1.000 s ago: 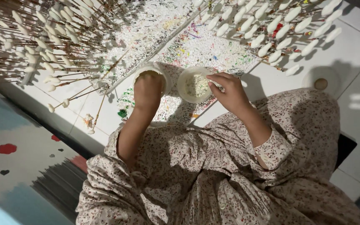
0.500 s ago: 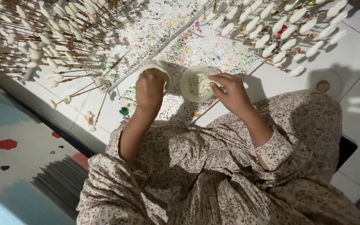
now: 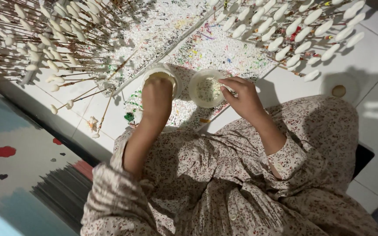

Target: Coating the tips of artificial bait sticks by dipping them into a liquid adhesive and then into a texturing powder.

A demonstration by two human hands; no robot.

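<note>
1. The left hand was seen closed over the near rim of a small white cup, its knuckles turned up; the fingertips were hidden, so how firmly the cup was gripped could not be told.
2. The right hand was held at the right edge of a second white bowl, thumb and forefinger pinched together over its rim; whether something small was pinched between them could not be made out.
3. The bowl was filled with pale, grainy material and was set just beside the cup, the two nearly touching, on a paint-speckled board.
4. The bowl lay directly ahead of and slightly left of the right hand, which was clearly the nearer hand to it; the left hand was occupied at the cup.
5. Rows of sticks tipped with white oval pieces were ranged beyond the bowl, well apart from both hands, their long axes running diagonally away from the person.
6. More such sticks were spread to the far left.
7. A floral-patterned dress filled the foreground over a white tiled floor.
</note>
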